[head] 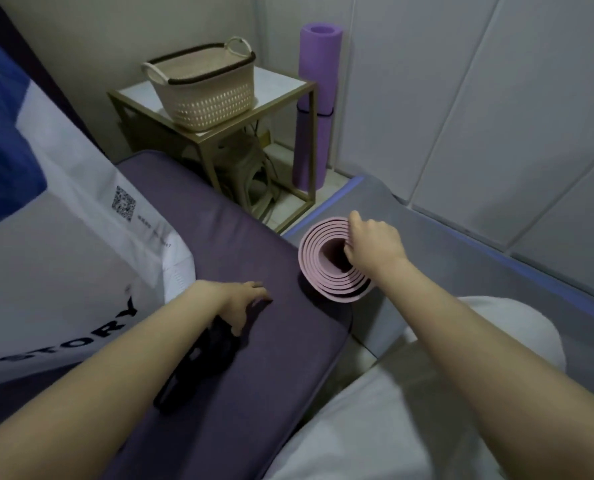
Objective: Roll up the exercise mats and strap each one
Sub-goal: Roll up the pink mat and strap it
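Currently: right hand (375, 244) grips the top rim of the pink mat (326, 282), fingers curled over the coils into the hollow core. The roll stands on end on the flat grey mat (461, 244), just beside the purple cushion (254, 244); I cannot tell whether they touch.

Left hand (243, 303): fingers straight and spread, resting on the cushion and holding nothing. The black strap (202, 362) lies under the wrist and forearm.

Handling estimate:
- The pink mat looks like foam, so probably light, soft and compressible, with a grippy surface.
- The coils sit loose and uneven, so I expect them to spring open if released.
- My rim grip catches only a few layers, enough to steady the roll but not to lift it.
- A better hold would be a palm wrapped round the outside at mid-height, with the strap cinched there.

The purple mat (318, 81) in the corner already wears a band.
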